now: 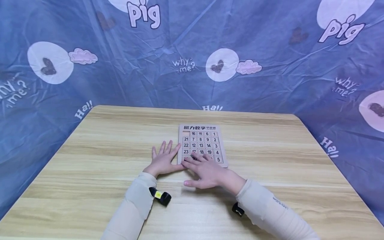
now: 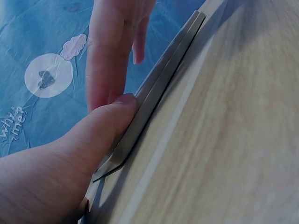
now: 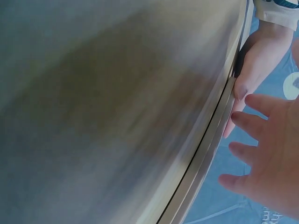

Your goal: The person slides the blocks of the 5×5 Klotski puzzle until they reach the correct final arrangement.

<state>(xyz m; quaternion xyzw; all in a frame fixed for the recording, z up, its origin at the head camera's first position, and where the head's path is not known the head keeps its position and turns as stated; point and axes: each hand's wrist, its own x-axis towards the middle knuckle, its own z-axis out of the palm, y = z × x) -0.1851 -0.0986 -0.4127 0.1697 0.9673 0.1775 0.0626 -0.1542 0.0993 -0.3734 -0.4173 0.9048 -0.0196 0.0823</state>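
A number slide puzzle board (image 1: 211,128) lies flat on the table, its square numbered tiles in rows under a printed heading. The top-left slot holds no tile. My left hand (image 1: 163,161) is at the board's lower left corner, fingers spread. Its thumb (image 2: 105,119) touches the near edge of the board (image 2: 149,88). Over the bottom row, my right hand (image 1: 208,171) spreads its straight fingers, hiding several tiles. In the right wrist view, the right hand's fingertips (image 3: 238,147) hover beside the board edge; whether they touch the tiles is hidden.
The wooden table (image 1: 105,150) extends around the board on all sides. Behind it hangs a blue printed cloth (image 1: 144,73). A black wrist strap device (image 1: 163,197) sits on the left sleeve, and another (image 1: 238,209) is under the right sleeve.
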